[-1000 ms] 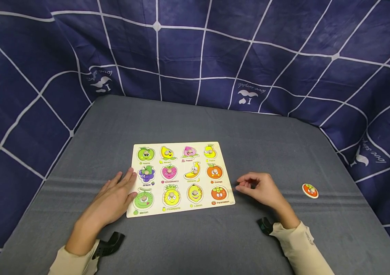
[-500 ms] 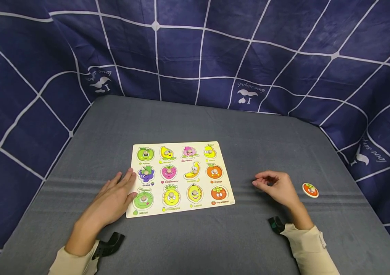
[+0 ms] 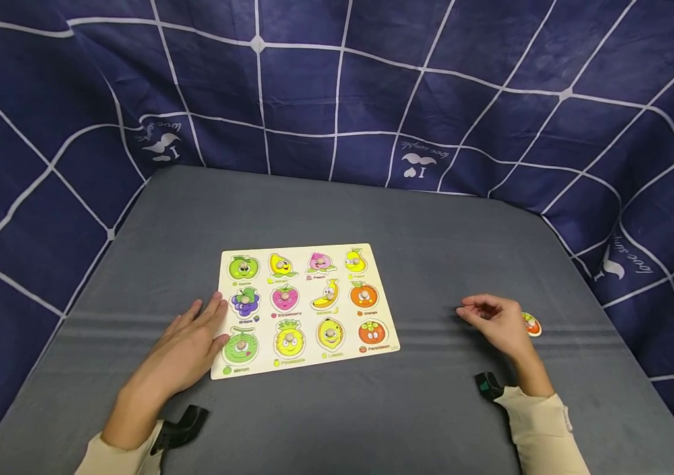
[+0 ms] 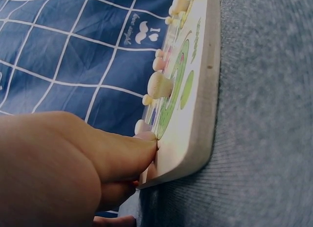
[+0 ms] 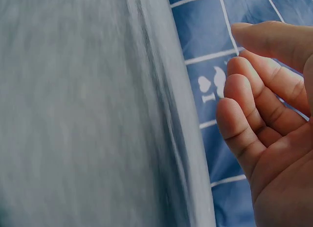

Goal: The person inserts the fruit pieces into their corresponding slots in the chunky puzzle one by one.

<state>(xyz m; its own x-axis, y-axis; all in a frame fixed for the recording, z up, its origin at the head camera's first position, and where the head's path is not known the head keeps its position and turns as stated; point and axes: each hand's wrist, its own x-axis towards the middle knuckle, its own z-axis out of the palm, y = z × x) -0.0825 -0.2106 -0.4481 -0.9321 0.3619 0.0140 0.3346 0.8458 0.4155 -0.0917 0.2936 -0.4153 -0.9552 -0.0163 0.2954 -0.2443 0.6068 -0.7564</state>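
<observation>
A pale wooden fruit puzzle board [image 3: 339, 253] lies on the grey cloth, its fruit pieces fitted with round knobs. My left hand [image 3: 179, 353] rests on its left edge, fingers fairly straight, beside the grape and melon pieces. In the left wrist view, the thumb [image 4: 124, 151] touches the board's top near a corner. My right hand [image 3: 498, 323] hovers right of the board, fingers loosely bent and holding nothing. Partly hidden behind it is a loose persimmon puzzle piece [image 3: 533, 324]. The persimmon picture [image 3: 372, 332] on the board shows no knob.
Grey cloth [image 3: 432, 396] covers the table. A navy curtain with white grid lines [image 3: 367, 86] hangs around its back and sides. Black wrist straps [image 3: 179, 430] show at both sleeves.
My right hand has moved right, away from the board, and now overlaps the loose persimmon piece in the head view. My left hand stays on the board. The head view has shifted slightly.
</observation>
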